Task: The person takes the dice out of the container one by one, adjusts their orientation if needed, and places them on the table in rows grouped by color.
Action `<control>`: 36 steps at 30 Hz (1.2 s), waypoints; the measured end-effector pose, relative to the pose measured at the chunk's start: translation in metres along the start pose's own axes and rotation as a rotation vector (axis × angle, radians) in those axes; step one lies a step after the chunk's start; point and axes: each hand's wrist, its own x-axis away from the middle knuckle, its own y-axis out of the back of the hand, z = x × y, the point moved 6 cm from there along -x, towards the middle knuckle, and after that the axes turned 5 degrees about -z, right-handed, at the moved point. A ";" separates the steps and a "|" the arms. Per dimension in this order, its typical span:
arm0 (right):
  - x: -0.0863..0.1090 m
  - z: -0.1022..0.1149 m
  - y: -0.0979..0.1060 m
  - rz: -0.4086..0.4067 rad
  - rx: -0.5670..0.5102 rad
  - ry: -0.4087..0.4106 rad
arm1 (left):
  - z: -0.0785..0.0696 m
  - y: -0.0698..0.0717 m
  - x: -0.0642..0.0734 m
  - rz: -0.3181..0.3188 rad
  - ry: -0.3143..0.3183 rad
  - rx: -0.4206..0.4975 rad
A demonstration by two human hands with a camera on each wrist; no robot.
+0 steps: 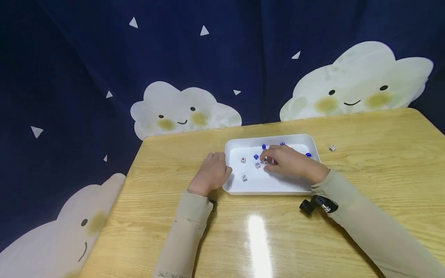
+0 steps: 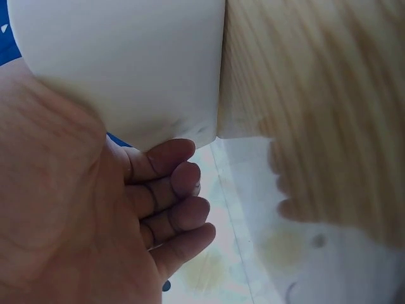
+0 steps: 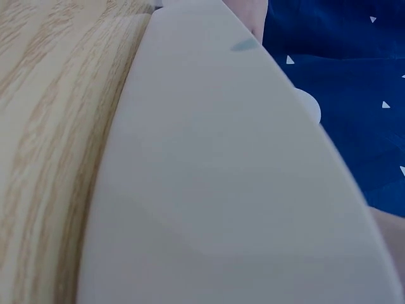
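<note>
The white die (image 1: 265, 160) in the tray (image 1: 278, 183) calls for a light fingertip pinch, clear of neighbouring dice (image 1: 257, 165); the right hand (image 1: 290, 160) seems to pinch it, though fingers partly hide this small cube. The left hand (image 1: 212, 172) grips the tray's side; 1 outlying die (image 1: 332, 148) sits on the bench (image 1: 160, 173).

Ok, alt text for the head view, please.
The right hand reaches into a white tray, fingers around a white die among white dice and blue dice. The left hand holds the tray's left end; a loose die lies on the wooden table beyond the right end.
</note>
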 end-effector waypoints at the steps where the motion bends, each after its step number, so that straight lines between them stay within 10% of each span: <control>1: 0.000 0.000 0.000 0.001 0.002 -0.001 | 0.000 -0.001 0.000 0.003 -0.001 -0.001; 36: 0.005 0.010 0.015 -0.103 0.118 0.089 | 0.002 -0.004 0.001 -0.006 0.004 -0.003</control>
